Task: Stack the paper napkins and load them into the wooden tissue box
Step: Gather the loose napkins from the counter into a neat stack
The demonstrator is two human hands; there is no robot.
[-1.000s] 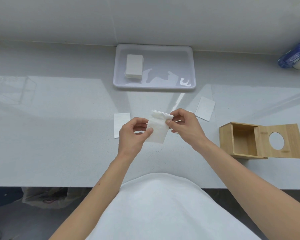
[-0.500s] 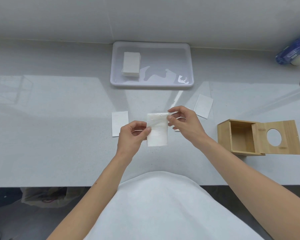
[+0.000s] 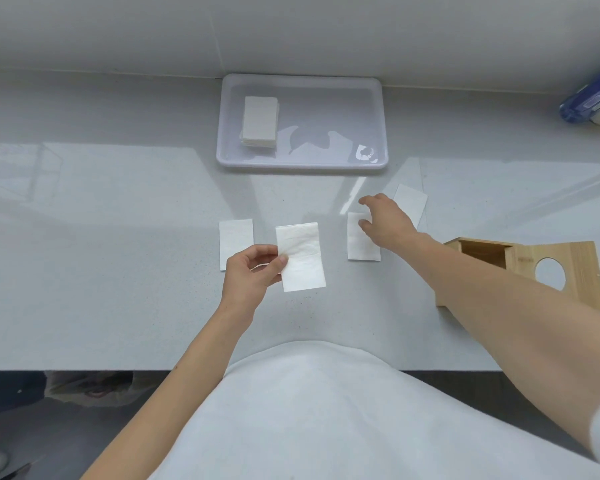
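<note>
My left hand pinches the left edge of a folded white napkin just above the counter. My right hand hovers open over another flat napkin, fingers spread, partly covering it. A third napkin lies left of the held one, and a fourth napkin lies beyond my right hand. The wooden tissue box lies on its side at the right, its open mouth facing left, with the holed lid beside it; my right forearm hides part of it.
A white tray at the back holds a stack of napkins. A blue-wrapped pack lies at the far right by the wall. The counter's front edge runs just ahead of my body.
My right hand let go of the napkin and reached right and forward over the napkin on the counter. My left hand alone holds the folded napkin, now flat and lower.
</note>
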